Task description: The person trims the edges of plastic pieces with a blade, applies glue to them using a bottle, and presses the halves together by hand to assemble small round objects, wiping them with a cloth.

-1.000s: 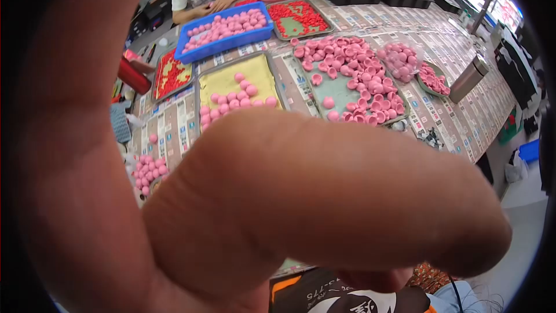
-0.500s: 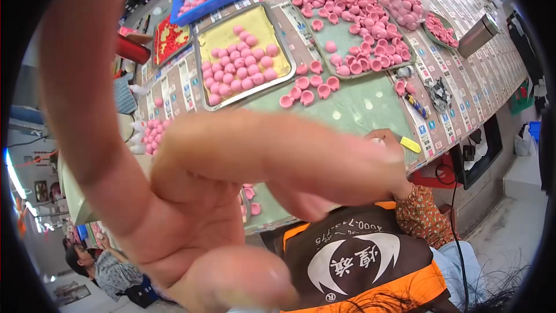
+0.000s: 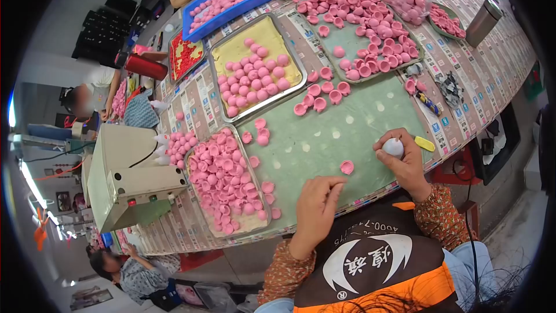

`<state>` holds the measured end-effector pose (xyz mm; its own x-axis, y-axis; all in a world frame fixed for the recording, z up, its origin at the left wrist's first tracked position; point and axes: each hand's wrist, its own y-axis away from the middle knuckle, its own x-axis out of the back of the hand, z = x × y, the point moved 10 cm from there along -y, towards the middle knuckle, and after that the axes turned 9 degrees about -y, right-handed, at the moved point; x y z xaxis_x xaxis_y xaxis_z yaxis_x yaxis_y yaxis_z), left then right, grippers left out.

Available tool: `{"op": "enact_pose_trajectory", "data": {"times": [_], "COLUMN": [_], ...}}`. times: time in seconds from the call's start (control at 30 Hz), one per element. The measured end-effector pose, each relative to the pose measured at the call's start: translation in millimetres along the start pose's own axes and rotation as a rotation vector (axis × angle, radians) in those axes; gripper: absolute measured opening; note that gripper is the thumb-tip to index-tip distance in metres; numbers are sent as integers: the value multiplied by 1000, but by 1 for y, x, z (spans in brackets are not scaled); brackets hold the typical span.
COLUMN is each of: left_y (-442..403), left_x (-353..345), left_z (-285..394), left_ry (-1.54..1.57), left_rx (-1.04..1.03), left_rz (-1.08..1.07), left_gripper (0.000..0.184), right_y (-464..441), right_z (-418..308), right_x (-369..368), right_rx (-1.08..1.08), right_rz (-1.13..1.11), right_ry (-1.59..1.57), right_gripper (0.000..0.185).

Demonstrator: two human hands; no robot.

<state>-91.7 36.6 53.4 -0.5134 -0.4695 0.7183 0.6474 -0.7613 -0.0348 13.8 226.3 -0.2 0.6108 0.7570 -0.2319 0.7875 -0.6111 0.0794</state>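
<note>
My right hand (image 3: pixel 403 159) is closed around a small white rounded squeeze bottle (image 3: pixel 393 148) at the right of the green mat (image 3: pixel 365 113). My left hand (image 3: pixel 317 206) is over the mat's front edge, its fingers stretched out and pointing right, with nothing visible in it. Just beyond its fingertips, a single pink cup-shaped piece (image 3: pixel 347 167) rests on the mat, seemingly apart from the fingers. Farther back on the mat stand several loose pink cups (image 3: pixel 319 104). A yellow strip-like object (image 3: pixel 424 143) lies right of my right hand.
Left is a tray of pink pieces (image 3: pixel 223 168) beside a beige machine (image 3: pixel 133 168). Behind are a tray of pink balls (image 3: pixel 255 78), a tray of pink cups (image 3: pixel 370 35) and a blue bin (image 3: pixel 194 30). A steel flask (image 3: pixel 483 23) stands at right. Other people sit nearby.
The large blurred hand close to the camera is gone from there, and my left hand is now low at the mat. The view has shifted slightly; my right hand and its bottle now show clearly.
</note>
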Motion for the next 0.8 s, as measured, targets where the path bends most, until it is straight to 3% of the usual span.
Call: {"op": "enact_pose_trajectory", "data": {"times": [0.17, 0.23, 0.37, 0.43, 0.53, 0.67, 0.8], "left_y": [23, 29, 37, 39, 41, 47, 50], "left_x": [-20, -18, -23, -24, -26, -42, -57], "left_z": [-23, -31, -44, -49, -50, -64, -69], "left_ry": [-17, -52, 232, 320, 397, 653, 956], "left_rx": [89, 116, 298, 341, 293, 394, 503], "left_rz": [-34, 7, 15, 30, 36, -17, -84], "left_gripper": [15, 18, 15, 14, 17, 26, 32], "right_y": [4, 6, 4, 2, -3, -4, -7], "right_z": [6, 4, 1, -28, -27, -22, -12], "right_x": [-10, -22, -46, -63, -77, -85, -82], "right_rx": [-29, -23, 28, 331, 369, 388, 228], "right_rz": [-15, -95, -137, -117, -148, -186, -246], "right_ry": [-31, 147, 317, 622, 717, 787, 628], "right_gripper": [25, 25, 25, 27, 29, 28, 28]}}
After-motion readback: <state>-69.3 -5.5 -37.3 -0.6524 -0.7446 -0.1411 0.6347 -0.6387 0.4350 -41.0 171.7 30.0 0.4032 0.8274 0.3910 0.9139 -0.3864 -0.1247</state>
